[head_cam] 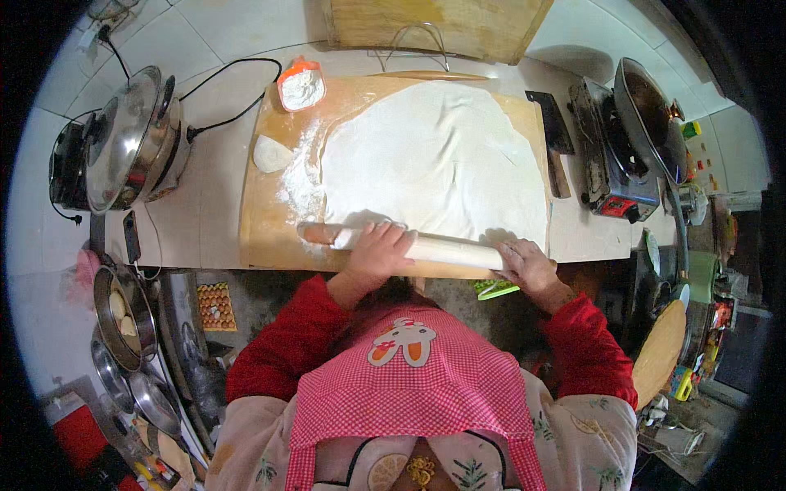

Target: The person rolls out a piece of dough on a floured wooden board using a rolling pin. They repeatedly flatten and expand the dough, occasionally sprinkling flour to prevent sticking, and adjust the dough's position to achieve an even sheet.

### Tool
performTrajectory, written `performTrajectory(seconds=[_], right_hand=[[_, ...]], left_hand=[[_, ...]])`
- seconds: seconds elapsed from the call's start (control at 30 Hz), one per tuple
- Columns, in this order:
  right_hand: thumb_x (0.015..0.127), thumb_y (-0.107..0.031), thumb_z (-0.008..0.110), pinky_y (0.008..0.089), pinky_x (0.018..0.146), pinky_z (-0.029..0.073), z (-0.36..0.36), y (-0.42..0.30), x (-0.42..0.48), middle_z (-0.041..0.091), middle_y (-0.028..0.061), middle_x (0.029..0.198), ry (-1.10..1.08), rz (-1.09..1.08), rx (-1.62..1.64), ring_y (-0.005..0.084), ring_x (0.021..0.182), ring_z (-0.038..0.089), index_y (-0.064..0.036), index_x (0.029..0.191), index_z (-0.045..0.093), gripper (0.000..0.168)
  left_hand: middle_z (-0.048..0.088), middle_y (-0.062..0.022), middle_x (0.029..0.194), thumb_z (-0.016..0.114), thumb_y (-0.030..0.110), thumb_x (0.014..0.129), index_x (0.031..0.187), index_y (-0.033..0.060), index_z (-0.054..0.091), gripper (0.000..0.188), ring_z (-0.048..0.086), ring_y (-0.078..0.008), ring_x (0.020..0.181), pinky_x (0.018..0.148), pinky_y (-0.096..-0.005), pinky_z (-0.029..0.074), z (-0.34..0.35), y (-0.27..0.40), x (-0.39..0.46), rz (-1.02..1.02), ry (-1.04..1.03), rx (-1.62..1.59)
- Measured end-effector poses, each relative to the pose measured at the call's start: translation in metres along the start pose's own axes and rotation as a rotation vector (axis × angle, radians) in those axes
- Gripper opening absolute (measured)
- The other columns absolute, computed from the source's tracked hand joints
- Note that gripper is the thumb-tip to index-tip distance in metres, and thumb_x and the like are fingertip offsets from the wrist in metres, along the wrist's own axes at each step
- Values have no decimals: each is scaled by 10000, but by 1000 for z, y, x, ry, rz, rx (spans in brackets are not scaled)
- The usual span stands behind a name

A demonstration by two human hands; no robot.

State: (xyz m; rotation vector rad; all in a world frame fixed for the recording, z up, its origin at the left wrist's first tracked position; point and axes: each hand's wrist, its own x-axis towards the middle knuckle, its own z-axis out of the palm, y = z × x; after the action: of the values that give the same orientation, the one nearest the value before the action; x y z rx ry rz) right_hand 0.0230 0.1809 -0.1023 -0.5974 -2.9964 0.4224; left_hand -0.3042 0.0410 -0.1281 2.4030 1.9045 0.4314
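Observation:
A wide, thin sheet of dough (pixel 393 153) covers most of a wooden board (pixel 261 215), with a few creases running down its right half. Its near edge is wrapped around a long wooden rolling pin (pixel 317 233), whose bare left end sticks out. My left hand (pixel 382 250) lies over the dough-covered pin, left of its middle, with the fingers curled over the top. Around the pin's right end my right hand (pixel 529 265) is closed, hiding that end. Loose flour (pixel 301 184) is scattered along the sheet's left side.
An orange container of flour (pixel 303 89) and a small dough piece (pixel 272 154) sit on the board's left. A cleaver (pixel 551 132) lies right of it, beside a portable gas stove (pixel 620 166) bearing a wok (pixel 651 116). A lidded electric pan (pixel 132 141) stands left.

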Motion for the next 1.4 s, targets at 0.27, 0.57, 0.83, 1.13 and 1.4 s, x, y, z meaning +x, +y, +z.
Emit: performTrajectory(seconds=[0.27,0.57,0.83,1.13,1.4], right_hand=[[820,-271,697,458,942,457,-23,8,23,590,187,1184,-101,-132,80,355,1079,578,-22,1226,561,496],[858,-108,636,436,931,453,-35,42,134,588,215,1143,165,38,137,407,1077,535,-20,1136,591,295],[876,-120,567,423,1044,383,16,-20,277,567,153,1279,182,-460,142,344,1219,487,-82,1222,591,349],[754,-264,703,514,882,385,-4,-18,412,629,134,1067,-348,-89,67,339,988,572,-120,1073,638,356],[821,-428,668,420,883,432,1,-7,422,607,153,1122,-396,-369,261,334,1042,561,-57,1107,612,472]], left_hand=[[599,-83,1040,690,365,744,1128,74,613,488,576,-274,1019,863,-430,437,-8,1,-4,7,46,-94],[558,-37,937,606,242,789,1058,110,615,300,552,-223,952,819,-401,405,-13,-5,1,34,43,-140],[571,-58,1072,658,393,749,1124,123,610,465,531,-260,1039,918,-433,402,1,-12,-10,19,-59,-155],[582,-70,986,678,373,726,1072,92,613,450,558,-243,998,884,-390,414,-12,-7,-2,1,3,-196],[590,-89,1081,662,386,752,1116,65,600,489,543,-261,1062,914,-406,406,-10,-13,3,31,-160,-257]])
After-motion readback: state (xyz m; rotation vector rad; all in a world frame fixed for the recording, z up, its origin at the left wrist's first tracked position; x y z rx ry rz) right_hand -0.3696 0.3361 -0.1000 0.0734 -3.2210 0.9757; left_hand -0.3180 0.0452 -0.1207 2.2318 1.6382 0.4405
